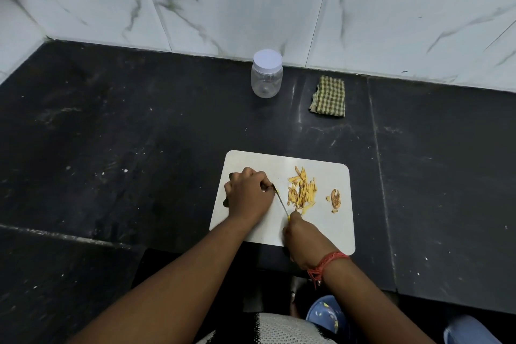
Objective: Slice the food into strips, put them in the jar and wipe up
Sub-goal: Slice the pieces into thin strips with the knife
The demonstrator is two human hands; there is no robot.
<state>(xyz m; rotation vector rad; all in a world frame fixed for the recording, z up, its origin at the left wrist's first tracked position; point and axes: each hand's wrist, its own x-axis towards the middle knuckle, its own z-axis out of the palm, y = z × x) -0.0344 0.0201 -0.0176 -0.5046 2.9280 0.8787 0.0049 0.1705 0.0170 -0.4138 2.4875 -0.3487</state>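
One jar [266, 74], one cloth [329, 96], one board [332, 232], perhaps one knife [282, 202].

Under the left hand [248, 193]: whatever piece was pinned to the cutting board [329, 176], wholly hidden, along with the board's left edge. Inside the right hand [304, 240]: most of the knife [281, 202] handle, unseen. By the strips [302, 190]: brown scraps [335, 198], too small to identify. At the bottom edge: both forearms, a blue slipper [326, 315], cut off.

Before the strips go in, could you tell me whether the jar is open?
Shut: the white lid sits on the clear plastic jar.
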